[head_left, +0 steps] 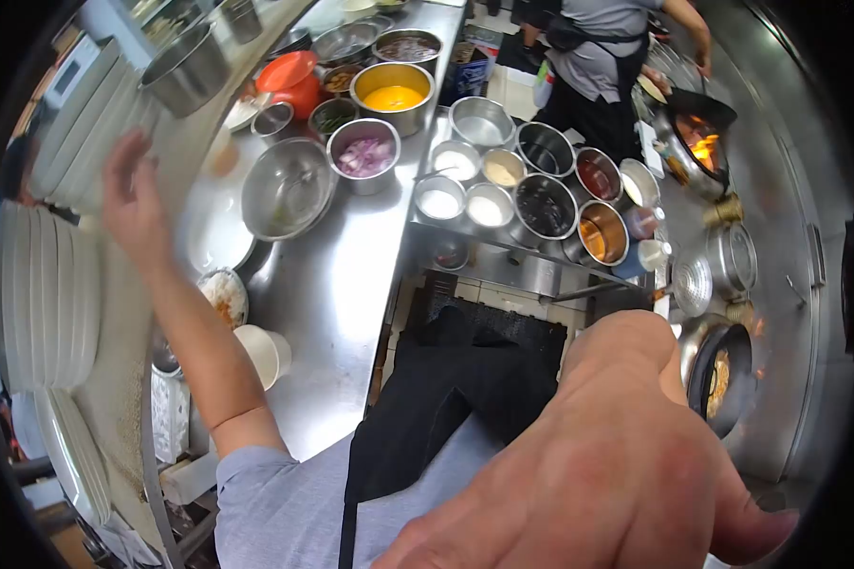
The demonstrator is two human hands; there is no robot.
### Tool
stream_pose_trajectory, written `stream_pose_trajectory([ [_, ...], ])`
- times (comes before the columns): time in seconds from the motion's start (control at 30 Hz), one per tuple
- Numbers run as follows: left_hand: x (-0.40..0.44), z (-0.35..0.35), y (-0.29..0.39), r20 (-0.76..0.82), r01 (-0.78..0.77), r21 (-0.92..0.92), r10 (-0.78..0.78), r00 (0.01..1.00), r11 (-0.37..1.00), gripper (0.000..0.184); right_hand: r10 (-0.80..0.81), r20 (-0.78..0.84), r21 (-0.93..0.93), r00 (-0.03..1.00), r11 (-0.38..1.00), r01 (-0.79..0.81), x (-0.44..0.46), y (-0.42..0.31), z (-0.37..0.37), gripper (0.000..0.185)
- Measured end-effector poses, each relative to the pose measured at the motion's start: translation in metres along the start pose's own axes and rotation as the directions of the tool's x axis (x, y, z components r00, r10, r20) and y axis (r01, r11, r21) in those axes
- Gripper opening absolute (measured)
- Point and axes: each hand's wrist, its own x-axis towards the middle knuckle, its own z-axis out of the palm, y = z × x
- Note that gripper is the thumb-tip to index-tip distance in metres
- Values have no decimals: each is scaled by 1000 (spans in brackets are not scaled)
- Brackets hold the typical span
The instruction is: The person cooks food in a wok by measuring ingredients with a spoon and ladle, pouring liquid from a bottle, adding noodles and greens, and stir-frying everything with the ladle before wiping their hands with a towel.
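Note:
My left hand (137, 204) is raised beside the shelf at the left, fingers apart and slightly blurred, with nothing in it. Stacked white plates (85, 142) stand close to it on the shelf. Below and right of it, a white oval plate (220, 223) and a metal bowl (287, 190) rest on the steel counter. Very close to the camera, my right hand (588, 465) shows its back, the thumb stretched out to the right. Its other fingertips run out of the lower edge, and I see nothing held in it.
Metal pots hold chopped onion (363, 156) and yellow liquid (393, 99). Several seasoning containers (489, 204) stand ahead on a steel stand. At right, a wok (721, 379) holds food; farther off, a co-worker (603, 57) stands by a flaming wok (697, 147).

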Motion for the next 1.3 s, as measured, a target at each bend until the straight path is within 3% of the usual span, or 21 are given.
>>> stream_pose_trajectory([
  [0.17, 1, -16, -11, -79, 82, 42, -78, 994, 996, 25, 18, 55, 75, 998, 997, -23, 14, 26, -17, 68],
  [0.23, 7, -16, -6, -78, 248, 5, -247, 966, 969, 24, 26, 67, 97, 997, 995, -33, 18, 31, -24, 67],
  [0.33, 9, -14, -3, -93, 318, 50, -313, 945, 947, 25, 25, 91, 133, 996, 990, -37, 19, 34, -35, 67],
  [0.7, 5, -3, -1, -165, 324, 243, -290, 943, 914, 25, -54, 159, 245, 986, 969, 14, 8, -10, -100, 65],
  [1.0, 9, 21, -6, -351, 311, 311, -196, 916, 898, 31, -139, 143, 175, 980, 978, 113, -14, -99, -155, 64],
  [1.07, 12, 29, 3, -440, 434, 390, -250, 863, 812, 29, -156, 142, 174, 977, 976, 131, -20, -116, -166, 63],
  [1.17, 12, 15, -17, -437, 367, 385, -183, 880, 847, 30, -172, 142, 170, 975, 974, 148, -26, -141, -181, 63],
  [1.3, 15, 12, -23, -457, 397, 418, -189, 869, 817, 30, -191, 147, 183, 971, 969, 163, -31, -166, -198, 62],
])
